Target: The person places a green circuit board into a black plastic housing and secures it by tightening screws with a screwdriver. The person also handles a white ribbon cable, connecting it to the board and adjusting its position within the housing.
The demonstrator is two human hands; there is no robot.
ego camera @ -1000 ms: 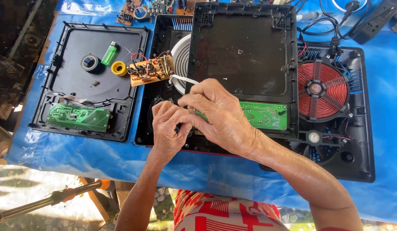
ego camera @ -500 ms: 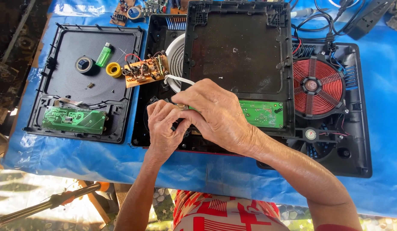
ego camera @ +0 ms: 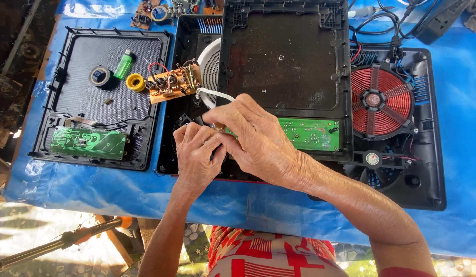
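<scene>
My left hand [ego camera: 197, 156] and right hand [ego camera: 258, 141] meet over the open black casing [ego camera: 189, 110], fingers curled tight together around something small; what they pinch I cannot tell, my own knuckles hide it. A green circuit board [ego camera: 310, 134] runs out from under my right hand, a white wire [ego camera: 213, 94] loops just above it. Up and left sits the orange board [ego camera: 174, 82]; far right the red coil [ego camera: 381, 100]. Since a second ago my hands have stayed locked in place.

Both hands, left [ego camera: 197, 154] and right [ego camera: 258, 138], pinch together over a green board [ego camera: 310, 134] in a black casing [ego camera: 284, 61].
</scene>
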